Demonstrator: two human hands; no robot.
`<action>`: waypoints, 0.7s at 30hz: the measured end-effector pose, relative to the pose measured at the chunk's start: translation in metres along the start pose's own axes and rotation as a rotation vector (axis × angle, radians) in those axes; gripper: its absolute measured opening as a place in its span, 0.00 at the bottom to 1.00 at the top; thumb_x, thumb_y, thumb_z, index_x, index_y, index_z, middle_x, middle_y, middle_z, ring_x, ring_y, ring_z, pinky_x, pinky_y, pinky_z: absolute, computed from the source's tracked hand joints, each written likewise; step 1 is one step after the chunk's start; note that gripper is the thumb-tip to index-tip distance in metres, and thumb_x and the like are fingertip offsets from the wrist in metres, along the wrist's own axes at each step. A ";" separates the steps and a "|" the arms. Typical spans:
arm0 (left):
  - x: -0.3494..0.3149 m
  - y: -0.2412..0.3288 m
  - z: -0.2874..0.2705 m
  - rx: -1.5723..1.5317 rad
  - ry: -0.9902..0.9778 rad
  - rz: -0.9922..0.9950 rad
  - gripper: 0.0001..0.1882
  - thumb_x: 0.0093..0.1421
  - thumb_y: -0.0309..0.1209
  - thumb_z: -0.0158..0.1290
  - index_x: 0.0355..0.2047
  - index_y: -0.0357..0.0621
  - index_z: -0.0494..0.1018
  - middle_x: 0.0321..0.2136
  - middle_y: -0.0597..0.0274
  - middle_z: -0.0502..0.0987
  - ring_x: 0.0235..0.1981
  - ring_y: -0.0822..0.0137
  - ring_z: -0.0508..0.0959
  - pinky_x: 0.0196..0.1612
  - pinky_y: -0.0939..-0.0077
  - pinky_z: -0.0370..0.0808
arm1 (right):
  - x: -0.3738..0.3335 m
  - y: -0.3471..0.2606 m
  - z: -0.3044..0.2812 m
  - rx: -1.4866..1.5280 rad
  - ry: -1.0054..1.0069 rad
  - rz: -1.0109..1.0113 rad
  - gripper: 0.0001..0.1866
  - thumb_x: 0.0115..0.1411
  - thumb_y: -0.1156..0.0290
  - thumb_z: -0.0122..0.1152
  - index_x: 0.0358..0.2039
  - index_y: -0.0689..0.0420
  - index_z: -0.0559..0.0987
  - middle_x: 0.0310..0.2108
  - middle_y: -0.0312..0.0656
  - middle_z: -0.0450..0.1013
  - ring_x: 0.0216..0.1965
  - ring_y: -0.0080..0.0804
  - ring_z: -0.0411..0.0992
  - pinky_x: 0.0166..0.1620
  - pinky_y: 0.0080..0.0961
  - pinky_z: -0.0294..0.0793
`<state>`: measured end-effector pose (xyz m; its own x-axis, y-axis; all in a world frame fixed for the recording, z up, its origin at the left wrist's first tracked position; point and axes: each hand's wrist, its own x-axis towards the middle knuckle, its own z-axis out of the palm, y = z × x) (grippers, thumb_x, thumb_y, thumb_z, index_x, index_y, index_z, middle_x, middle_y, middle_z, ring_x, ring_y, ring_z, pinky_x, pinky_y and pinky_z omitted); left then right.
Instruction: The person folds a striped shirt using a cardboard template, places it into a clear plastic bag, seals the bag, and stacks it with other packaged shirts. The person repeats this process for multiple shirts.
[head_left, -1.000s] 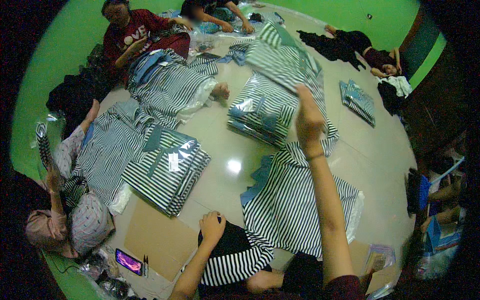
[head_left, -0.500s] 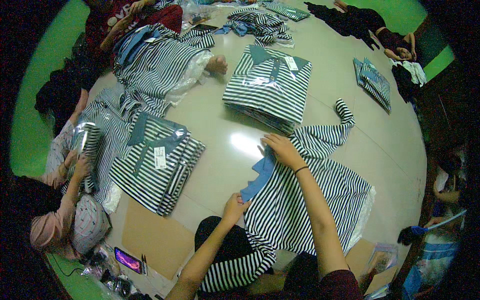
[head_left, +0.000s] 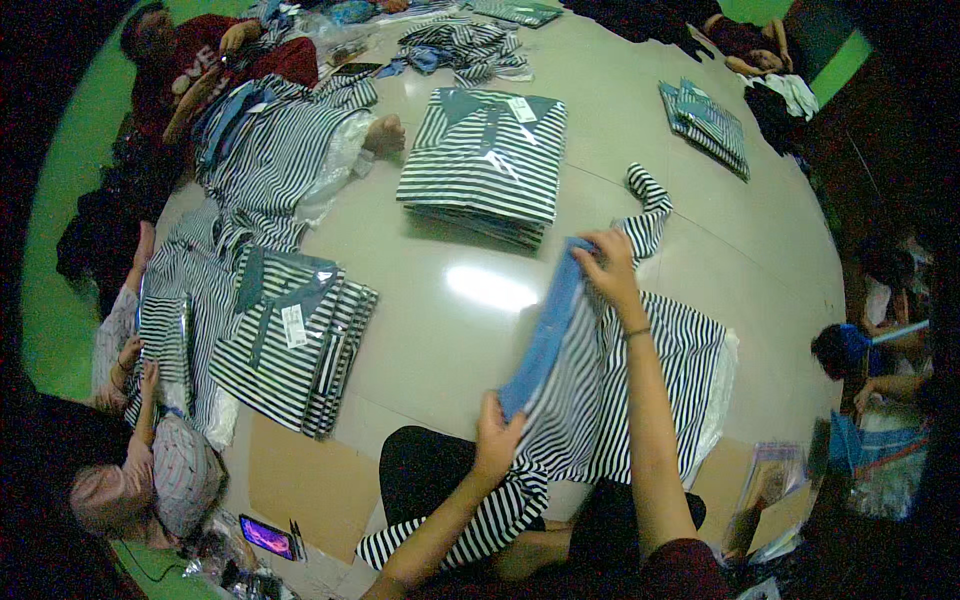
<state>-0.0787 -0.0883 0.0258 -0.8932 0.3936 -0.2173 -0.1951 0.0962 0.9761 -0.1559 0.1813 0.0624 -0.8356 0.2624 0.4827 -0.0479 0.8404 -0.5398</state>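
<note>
A black-and-white striped shirt [head_left: 655, 390] with a blue collar [head_left: 545, 340] lies across my lap and the floor before me. My left hand [head_left: 497, 440] pinches the collar's near end. My right hand [head_left: 608, 268] grips its far end, so the collar is stretched between them and lifted with part of the striped cloth. One sleeve [head_left: 650, 205] curls on the floor beyond my right hand, while the other sleeve [head_left: 470, 530] lies by my left forearm. White bubbly plastic [head_left: 722, 400] shows along the shirt's right edge.
Bagged striped shirts are piled ahead [head_left: 485, 165] and at left [head_left: 290, 335]; a smaller pile [head_left: 705, 130] lies far right. Co-workers sit at left [head_left: 110, 495] and far left [head_left: 205, 70]. A lit phone [head_left: 266, 537] rests on cardboard [head_left: 310, 485]. Another cardboard sheet [head_left: 725, 475] is at right.
The crumpled collar has been pulled straight and raised between my hands, my right hand moving up and away. The view has shifted slightly. The left co-worker's bagged shirt is lower.
</note>
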 end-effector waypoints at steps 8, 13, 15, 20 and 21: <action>0.036 -0.028 -0.045 0.735 0.341 0.106 0.27 0.46 0.26 0.50 0.47 0.35 0.54 0.48 0.41 0.52 0.53 0.48 0.51 0.54 0.61 0.48 | -0.030 -0.053 0.127 -0.234 -0.351 0.074 0.23 0.53 0.58 0.45 0.50 0.49 0.61 0.54 0.40 0.52 0.56 0.35 0.47 0.56 0.43 0.37; 0.040 -0.043 -0.035 1.211 -0.303 0.373 0.39 0.42 0.46 0.53 0.53 0.49 0.51 0.55 0.48 0.45 0.56 0.46 0.44 0.53 0.50 0.45 | -0.123 -0.037 0.079 -0.191 -0.260 0.263 0.23 0.53 0.61 0.44 0.50 0.51 0.61 0.55 0.46 0.50 0.56 0.41 0.48 0.55 0.41 0.44; 0.039 -0.046 -0.037 1.438 -0.415 0.257 0.46 0.35 0.53 0.55 0.55 0.57 0.50 0.56 0.55 0.46 0.56 0.47 0.45 0.53 0.49 0.46 | -0.167 -0.011 0.031 -0.367 -0.305 0.472 0.25 0.52 0.61 0.45 0.51 0.52 0.60 0.55 0.47 0.50 0.56 0.41 0.48 0.55 0.40 0.45; 0.056 -0.029 -0.037 1.569 -0.466 0.112 0.31 0.42 0.43 0.52 0.47 0.49 0.59 0.52 0.54 0.54 0.50 0.50 0.58 0.46 0.50 0.58 | -0.273 0.060 -0.102 -0.601 -0.243 0.866 0.25 0.53 0.61 0.43 0.51 0.56 0.58 0.54 0.48 0.50 0.55 0.41 0.48 0.55 0.37 0.46; 0.066 -0.023 -0.029 1.533 -0.405 0.080 0.20 0.45 0.37 0.49 0.39 0.43 0.64 0.44 0.52 0.64 0.41 0.53 0.67 0.40 0.57 0.63 | -0.286 0.072 -0.123 -0.613 -0.147 0.863 0.25 0.53 0.63 0.44 0.51 0.57 0.58 0.54 0.48 0.51 0.54 0.41 0.50 0.54 0.36 0.48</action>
<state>-0.1451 -0.0910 -0.0106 -0.6693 0.6258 -0.4005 0.6450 0.7569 0.1049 0.1471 0.2255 -0.0296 -0.5150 0.8572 -0.0071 0.8405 0.5033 -0.2005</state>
